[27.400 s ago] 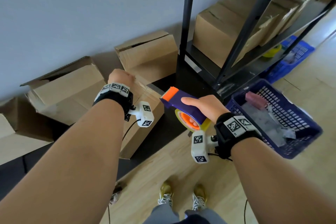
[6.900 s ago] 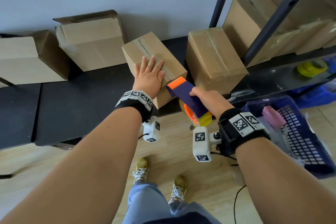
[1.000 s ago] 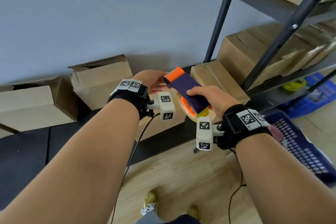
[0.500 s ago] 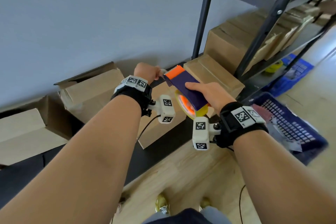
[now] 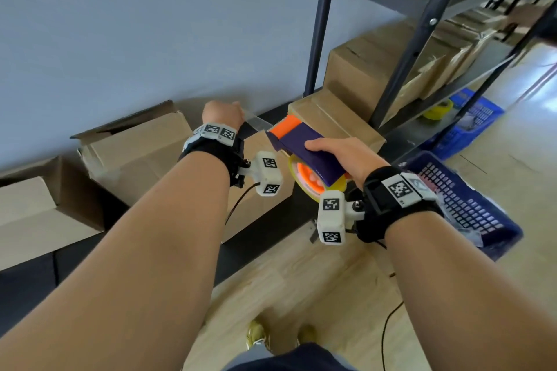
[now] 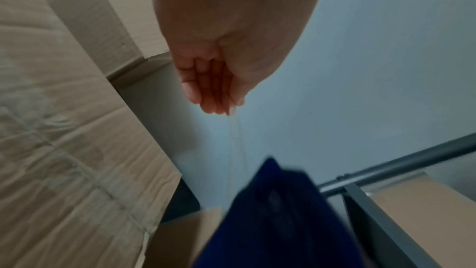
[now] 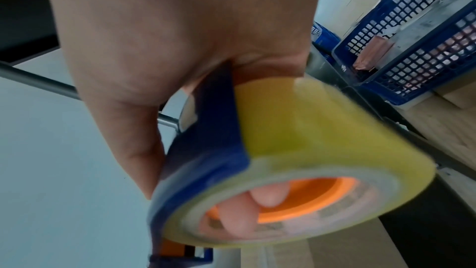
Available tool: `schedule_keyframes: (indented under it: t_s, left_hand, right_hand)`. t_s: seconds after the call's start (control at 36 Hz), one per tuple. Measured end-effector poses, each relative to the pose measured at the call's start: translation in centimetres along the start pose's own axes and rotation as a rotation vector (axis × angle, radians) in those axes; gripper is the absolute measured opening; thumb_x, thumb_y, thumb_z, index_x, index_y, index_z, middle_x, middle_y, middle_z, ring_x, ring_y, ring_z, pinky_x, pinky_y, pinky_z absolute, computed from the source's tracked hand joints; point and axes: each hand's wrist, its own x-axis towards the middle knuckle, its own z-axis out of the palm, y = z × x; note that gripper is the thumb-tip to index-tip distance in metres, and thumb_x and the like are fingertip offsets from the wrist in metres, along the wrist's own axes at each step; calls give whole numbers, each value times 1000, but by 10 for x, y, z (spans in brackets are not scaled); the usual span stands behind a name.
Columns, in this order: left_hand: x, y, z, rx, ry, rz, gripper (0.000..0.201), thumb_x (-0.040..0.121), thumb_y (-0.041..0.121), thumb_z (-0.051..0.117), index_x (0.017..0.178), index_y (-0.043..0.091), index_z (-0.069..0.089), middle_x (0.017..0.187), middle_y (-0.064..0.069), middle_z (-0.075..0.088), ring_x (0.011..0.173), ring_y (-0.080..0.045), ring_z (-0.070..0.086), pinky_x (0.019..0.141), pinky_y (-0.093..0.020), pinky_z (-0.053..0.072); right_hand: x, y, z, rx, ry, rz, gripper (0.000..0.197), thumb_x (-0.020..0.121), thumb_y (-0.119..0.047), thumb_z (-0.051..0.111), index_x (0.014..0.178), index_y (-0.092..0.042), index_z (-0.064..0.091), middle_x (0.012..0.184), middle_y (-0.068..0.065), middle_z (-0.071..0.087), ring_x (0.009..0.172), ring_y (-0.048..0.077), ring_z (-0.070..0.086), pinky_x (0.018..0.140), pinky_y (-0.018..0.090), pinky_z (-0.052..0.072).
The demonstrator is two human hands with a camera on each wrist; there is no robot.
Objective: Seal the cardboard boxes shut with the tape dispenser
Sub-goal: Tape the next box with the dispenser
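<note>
The fingertips point(image 6: 219, 107) of the left hand point(image 5: 222, 113) are drawn together in a pinch on the free end of the clear tape strip point(image 5: 256, 123). In the head view the strip is seen stretched taut from that pinch, toward 4 o'clock, to the orange toothed nose of the purple plastic tape dispenser point(image 5: 304, 147). The right hand point(image 5: 346, 156) is clamped on the dispenser: the thumb is laid over the purple top, and two fingers point(image 7: 247, 213) are hooked through the orange core of the yellow-edged tape roll point(image 7: 309, 150).

Progress, as judged: tape is drawn out but is not yet seen applied to any box. The closed brown cardboard box point(image 5: 262, 205) lies just below both hands and is largely hidden by them; whether its seam is taped cannot be told. At 9 o'clock of the left hand an open-flapped cardboard box point(image 5: 135, 153) is left unsealed. At 3 o'clock of the dispenser nose a closed cardboard box point(image 5: 331, 120) is shown with a glossy band along its top, probably tape. Several boxes are judged left.

View differences: the pinch is confirmed only in the left wrist view, where the strip is nearly invisible. The fingers inside the core are shown only in the right wrist view. The strip's full run, the boxes on the grey metal shelving point(image 5: 422, 33) and the blue perforated plastic basket point(image 5: 470, 205) at 4 o'clock are shown together only in the head view.
</note>
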Motion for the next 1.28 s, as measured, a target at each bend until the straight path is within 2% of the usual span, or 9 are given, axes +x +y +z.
schedule_keyframes:
  t_s: [0.08, 0.14, 0.28, 0.5, 0.64, 0.89, 1.03, 1.17, 1.28]
  left_hand:
    - [0, -1, -6, 163, -5, 86, 30, 96, 19, 49, 123, 8, 52, 110, -14, 65, 104, -33, 62, 81, -34, 49]
    - [5, 0, -7, -82, -102, 7, 26, 97, 21, 51, 117, 6, 58, 108, -14, 67, 107, -31, 63, 72, -23, 52]
    - [6, 4, 14, -209, -150, -29, 42, 88, 29, 64, 49, 12, 59, 66, -5, 65, 71, -23, 64, 78, -30, 54]
    - [17, -9, 35, 33, -175, 24, 18, 83, 24, 71, 74, 8, 67, 75, -7, 64, 73, -20, 57, 79, -33, 54]
    - [21, -13, 44, 111, -213, 65, 32, 87, 27, 68, 108, 4, 70, 107, -15, 69, 97, -26, 64, 68, -29, 45]
    - [39, -25, 54, 46, -215, 109, 18, 88, 28, 67, 96, 15, 76, 89, -3, 71, 77, -15, 62, 68, -24, 48]
    - [53, -25, 58, 154, -279, -4, 35, 83, 41, 66, 77, 7, 67, 93, -15, 71, 80, -28, 64, 72, -33, 51]
    - [58, -26, 62, 319, -314, 70, 47, 92, 46, 57, 107, 4, 71, 109, -13, 69, 104, -29, 63, 94, -36, 49]
    - [62, -29, 64, 231, -336, 69, 41, 92, 40, 59, 112, 5, 69, 115, -15, 67, 109, -30, 62, 74, -27, 51]
  right_hand:
    - [-6, 7, -12, 31, -46, 36, 29, 86, -33, 73, 94, -5, 72, 73, 7, 75, 57, 15, 67, 55, 20, 54]
    - [-8, 13, -21, 23, -45, 50, 24, 87, -31, 73, 90, -7, 71, 67, 5, 72, 49, 11, 64, 45, 16, 49]
    - [-7, 24, -32, 20, -91, 84, 30, 90, -34, 71, 85, -5, 70, 63, 7, 71, 47, 14, 63, 46, 16, 51]
    - [12, 52, -25, -28, 14, 129, 70, 60, -66, 79, 96, -6, 76, 83, 11, 77, 86, 31, 74, 96, 49, 56]
    - [24, 62, -16, -3, 45, 169, 71, 57, -67, 79, 94, -6, 76, 83, 11, 77, 86, 33, 74, 95, 53, 55]
    - [40, 65, 0, 12, 122, 209, 74, 56, -70, 78, 94, -7, 76, 83, 10, 77, 87, 31, 74, 95, 51, 56]
    - [47, 66, 3, -8, 115, 232, 75, 57, -70, 77, 97, -6, 75, 85, 10, 77, 86, 29, 74, 95, 50, 56]
    - [48, 66, 6, -10, 124, 241, 63, 68, -65, 77, 93, -7, 76, 82, 9, 77, 83, 26, 74, 94, 45, 57]
    - [47, 66, 4, 13, 114, 223, 49, 77, -56, 76, 87, -7, 75, 78, 9, 77, 70, 20, 71, 84, 38, 57]
